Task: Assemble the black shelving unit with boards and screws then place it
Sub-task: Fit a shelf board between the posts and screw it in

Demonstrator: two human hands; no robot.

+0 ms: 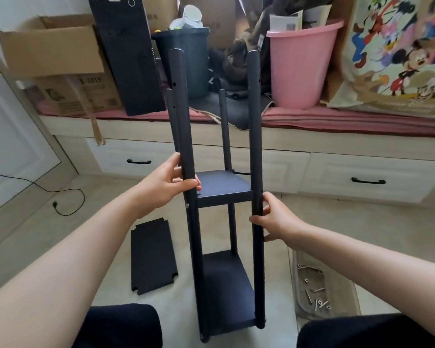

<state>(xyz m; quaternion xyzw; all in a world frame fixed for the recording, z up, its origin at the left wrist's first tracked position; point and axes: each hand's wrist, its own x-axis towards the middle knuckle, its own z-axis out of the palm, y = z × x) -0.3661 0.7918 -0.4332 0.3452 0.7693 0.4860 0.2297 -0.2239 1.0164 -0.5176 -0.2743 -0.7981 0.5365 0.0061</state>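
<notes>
While our left hand (170, 183) and right hand (274, 217) each grip a front post of the shelving unit (224, 189), we judge it two boards done; one spare board (152, 257) lies left of it, screws (314, 290) to its right.

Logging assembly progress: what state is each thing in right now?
Shelving unit: upright, two boards fitted, top tier unfitted.
Loose board: flat on floor, not fitted.
Screws: scattered in clear tray on the floor.
Left hand: grips front left pole.
Right hand: grips front right pole.
</notes>
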